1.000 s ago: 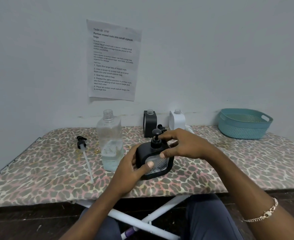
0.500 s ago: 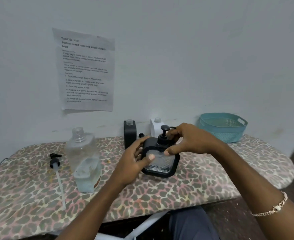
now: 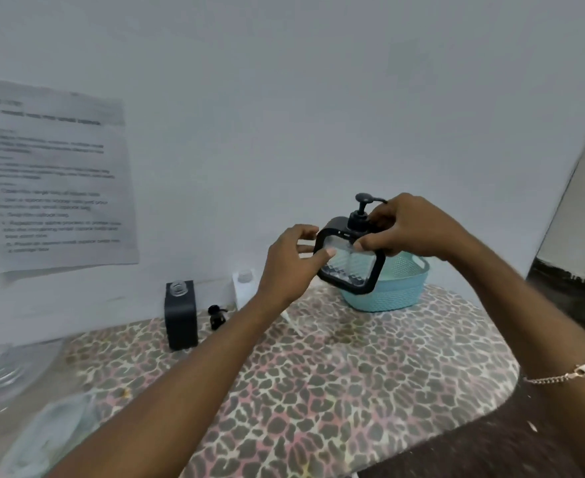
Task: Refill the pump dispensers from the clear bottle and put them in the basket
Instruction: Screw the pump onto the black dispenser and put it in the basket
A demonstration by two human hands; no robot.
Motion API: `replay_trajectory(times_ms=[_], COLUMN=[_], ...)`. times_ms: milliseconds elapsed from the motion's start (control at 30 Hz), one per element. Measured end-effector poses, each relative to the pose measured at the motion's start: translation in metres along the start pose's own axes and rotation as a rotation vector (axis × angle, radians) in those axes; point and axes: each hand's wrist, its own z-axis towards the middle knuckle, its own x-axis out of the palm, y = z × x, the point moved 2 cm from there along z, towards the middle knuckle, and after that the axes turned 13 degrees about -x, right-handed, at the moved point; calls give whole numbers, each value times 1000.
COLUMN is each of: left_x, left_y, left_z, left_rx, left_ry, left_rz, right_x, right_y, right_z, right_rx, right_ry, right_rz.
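I hold a black-framed pump dispenser (image 3: 349, 267) with a clear patterned window in the air, just in front of and above the teal basket (image 3: 398, 291). My left hand (image 3: 293, 262) grips its left side with the thumb on the window. My right hand (image 3: 412, 229) holds its top right, by the black pump head. A second black dispenser (image 3: 180, 315) without a pump stands by the wall, a loose black pump (image 3: 216, 315) beside it. A white dispenser (image 3: 244, 284) is partly hidden behind my left wrist. The clear bottle (image 3: 18, 401) is a blur at the lower left.
The leopard-print board (image 3: 336, 381) carries everything and its rounded right end drops off past the basket. A printed sheet (image 3: 53, 177) is taped to the wall at the left. A dark doorway (image 3: 574, 257) opens at the far right.
Both hands have lifted the black dispenser off the board and carried it right, up to the basket. The view has swung right, so the clear bottle slid to the lower left.
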Motion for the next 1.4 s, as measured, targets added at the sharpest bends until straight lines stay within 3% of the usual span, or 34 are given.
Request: replay_trajectory(times_ms=[133,333,667,933,1400], left_x=[38,88,154,170,176], left_y=[-13,-13,22,23,32], left_z=[39,74,96,98,99], left_rx=[2,5,-48,-15,36], left_ry=[-12,102,383,519,478], left_rz=[30,100,406,594,692], right_x=[-29,-27,37,62,87], right_y=[-39,-104,-191,-206,-212], right_z=[16,28,24,22,11], right_rx=[93,245,449,497,505], right_ry=[-133,-272,-250,-236,-264], right_rz=[-83,-177,-207,-267,-370])
